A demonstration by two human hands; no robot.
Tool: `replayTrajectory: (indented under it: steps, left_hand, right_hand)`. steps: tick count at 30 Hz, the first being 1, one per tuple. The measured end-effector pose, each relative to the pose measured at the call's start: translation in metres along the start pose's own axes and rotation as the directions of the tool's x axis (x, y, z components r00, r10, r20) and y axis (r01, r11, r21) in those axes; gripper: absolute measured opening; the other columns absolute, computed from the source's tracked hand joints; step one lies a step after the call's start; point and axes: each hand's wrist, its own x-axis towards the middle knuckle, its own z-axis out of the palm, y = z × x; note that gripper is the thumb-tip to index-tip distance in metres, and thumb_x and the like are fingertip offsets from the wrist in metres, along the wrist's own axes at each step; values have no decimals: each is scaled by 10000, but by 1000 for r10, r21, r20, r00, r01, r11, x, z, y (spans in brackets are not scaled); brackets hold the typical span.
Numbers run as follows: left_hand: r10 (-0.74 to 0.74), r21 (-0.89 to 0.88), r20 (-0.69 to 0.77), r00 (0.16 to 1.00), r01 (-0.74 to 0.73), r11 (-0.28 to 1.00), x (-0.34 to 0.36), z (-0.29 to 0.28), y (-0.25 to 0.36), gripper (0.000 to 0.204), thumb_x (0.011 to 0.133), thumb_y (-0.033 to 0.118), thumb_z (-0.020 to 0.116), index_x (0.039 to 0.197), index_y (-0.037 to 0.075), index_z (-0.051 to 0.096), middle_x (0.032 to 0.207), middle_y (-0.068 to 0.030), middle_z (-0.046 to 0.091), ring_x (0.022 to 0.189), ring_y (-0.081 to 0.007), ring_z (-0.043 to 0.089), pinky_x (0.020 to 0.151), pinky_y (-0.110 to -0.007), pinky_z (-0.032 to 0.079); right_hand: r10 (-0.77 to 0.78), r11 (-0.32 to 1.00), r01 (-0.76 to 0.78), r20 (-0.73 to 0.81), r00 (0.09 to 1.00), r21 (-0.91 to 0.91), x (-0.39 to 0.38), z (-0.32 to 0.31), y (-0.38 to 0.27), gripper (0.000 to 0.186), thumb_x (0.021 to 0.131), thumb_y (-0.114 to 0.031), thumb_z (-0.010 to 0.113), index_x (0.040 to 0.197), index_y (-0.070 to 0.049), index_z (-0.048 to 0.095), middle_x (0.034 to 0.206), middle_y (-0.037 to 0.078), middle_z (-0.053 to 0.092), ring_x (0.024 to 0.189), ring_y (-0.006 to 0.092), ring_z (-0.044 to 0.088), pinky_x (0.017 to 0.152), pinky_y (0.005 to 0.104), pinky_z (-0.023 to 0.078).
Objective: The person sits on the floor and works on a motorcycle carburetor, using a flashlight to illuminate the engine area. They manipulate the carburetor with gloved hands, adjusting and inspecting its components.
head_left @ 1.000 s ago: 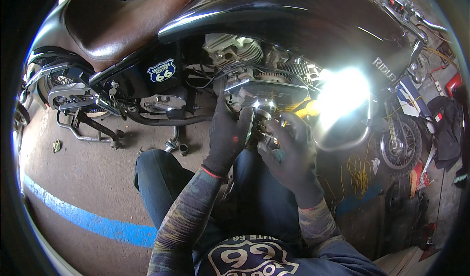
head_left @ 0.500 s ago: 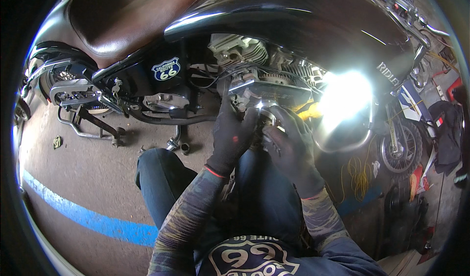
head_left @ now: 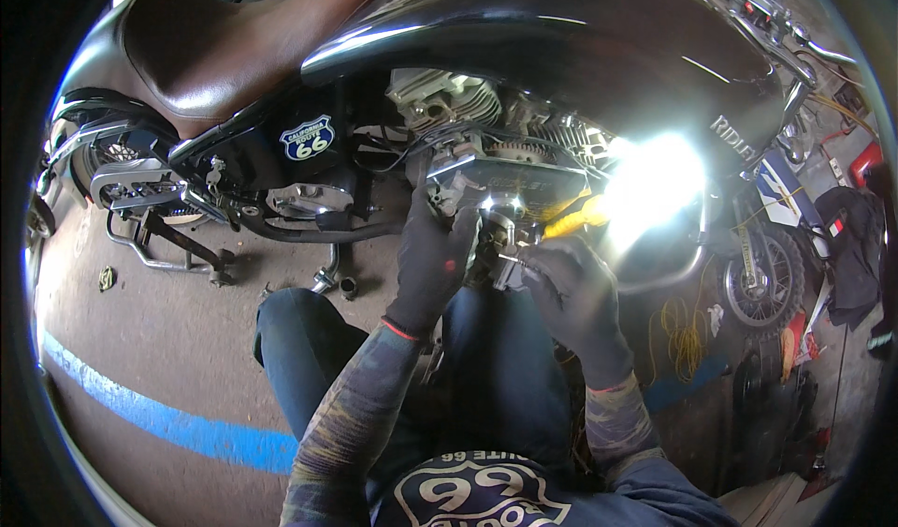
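Observation:
My left hand (head_left: 432,254), in a dark glove, is closed around the edge of a silver metal engine part (head_left: 451,193) low on the motorcycle's side; its fingertips are partly hidden. Between my hands shows a shiny round metal fitting (head_left: 500,215). Just below and right of it, my gloved right hand (head_left: 572,288) pinches a small shiny metal piece (head_left: 510,267), whose exact kind I cannot make out. A dark engine cover (head_left: 514,183) sits directly above both hands.
The black motorcycle (head_left: 524,31) with a brown seat (head_left: 196,59) spans the top. A yellow-handled work light (head_left: 575,218) glares right of my hands. Yellow cord (head_left: 686,340) lies on the floor at right. A rear stand (head_left: 178,251) and a short pipe end (head_left: 348,288) are at left.
My right hand has drawn back right and downward from the round fitting, uncovering it and the small metal piece at its fingertips. My left hand stays at the engine part.

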Motion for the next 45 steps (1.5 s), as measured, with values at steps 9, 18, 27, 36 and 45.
replayTrajectory:
  steps: [9, 18, 27, 36, 45]
  left_hand:
    - [-113, -203, 36, 993, 118, 972, -2, 0, 5, 192, 1024, 95, 646, 1178, 44, 541, 910, -18, 615, 744, -61, 574, 611, -238, 485]
    - [-79, -105, 23, 997, 81, 991, 0, -3, -2, 327, 994, 148, 659, 1250, -17, 542, 1090, -148, 715, 954, -187, 705, 832, -349, 560]
    - [-163, -109, 59, 985, 168, 980, 0, -6, -1, 318, 998, 147, 655, 1234, -30, 535, 1031, -135, 724, 912, -187, 707, 799, -348, 559]
    - [-136, -125, 36, 990, 140, 982, 1, -3, 0, 290, 1000, 127, 649, 1215, -28, 532, 1045, -137, 704, 889, -173, 696, 779, -342, 562]
    - [48, -98, -29, 998, -51, 994, 4, -2, -48, 242, 1064, 217, 610, 1151, -8, 590, 1013, -90, 671, 863, -152, 662, 737, -328, 548]
  right_hand:
    - [600, 211, -598, 381, 704, 773, -24, -3, 8, 204, 963, -29, 684, 1163, 8, 674, 975, 87, 702, 792, 173, 674, 712, 327, 553]
    - [565, -358, -300, 461, 685, 884, -40, 25, 30, 163, 1056, -144, 599, 1169, -52, 674, 841, 24, 616, 725, 164, 613, 721, 369, 535]
    - [533, -455, -246, 483, 695, 856, -42, 29, 37, 167, 1080, -177, 587, 1158, -67, 686, 816, 8, 591, 718, 169, 597, 721, 373, 527]
    - [587, -481, -229, 505, 633, 846, -37, 28, 35, 179, 1080, -192, 593, 1165, -61, 679, 808, 9, 583, 702, 162, 584, 689, 354, 534]
    - [817, 106, -176, 15, 577, 979, -11, 53, 27, 116, 1057, -133, 617, 1131, -67, 677, 838, -10, 571, 729, 83, 556, 652, 257, 498]
